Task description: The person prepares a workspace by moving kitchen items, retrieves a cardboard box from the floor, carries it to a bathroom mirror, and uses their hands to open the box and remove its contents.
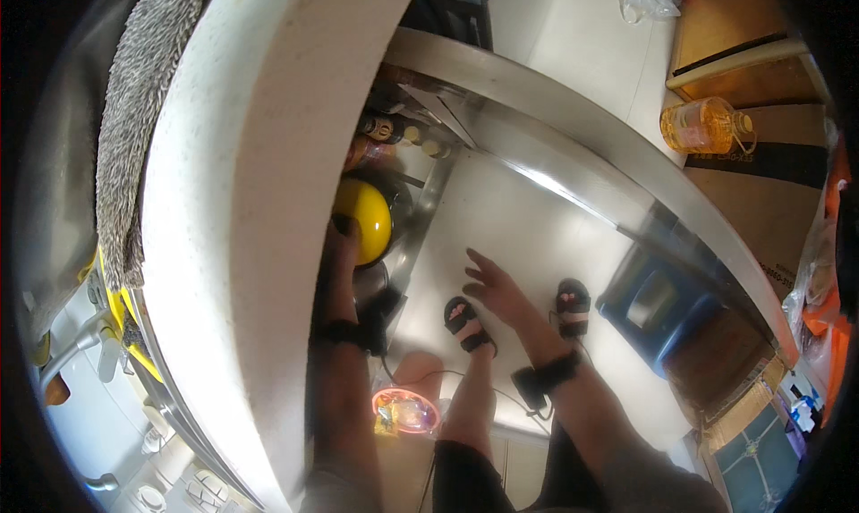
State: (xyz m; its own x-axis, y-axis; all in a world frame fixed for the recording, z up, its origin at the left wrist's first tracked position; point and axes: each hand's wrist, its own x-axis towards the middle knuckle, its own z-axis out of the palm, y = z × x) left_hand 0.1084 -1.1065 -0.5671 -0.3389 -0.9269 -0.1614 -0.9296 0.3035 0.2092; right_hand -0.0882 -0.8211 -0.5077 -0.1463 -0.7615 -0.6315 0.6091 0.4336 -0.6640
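My left hand (pixel 343 248) reaches under the counter and rests against a glossy yellow rounded item (pixel 370 221), perhaps a bowl or a lid. Shadow and the counter's edge hide most of its fingers, so its grip is unclear. Dark rounded cookware (pixel 401 208) sits right behind the yellow item. My right hand (pixel 495 286) hovers over the pale floor with its fingers apart and nothing in them. Each wrist wears a black strap; the right one carries a small dark box (pixel 531 387) with a cable.
The white counter edge (pixel 201 244) bulges close on the left, with a grey towel (pixel 151 110) along it. Bottles (pixel 382 130) stand deeper in the cabinet. A metal-edged panel (pixel 570 100) curves across the right. Beyond are an oil jug (pixel 698 125) and a cardboard box (pixel 745 211). A pink-rimmed basket (pixel 435 405) sits low.
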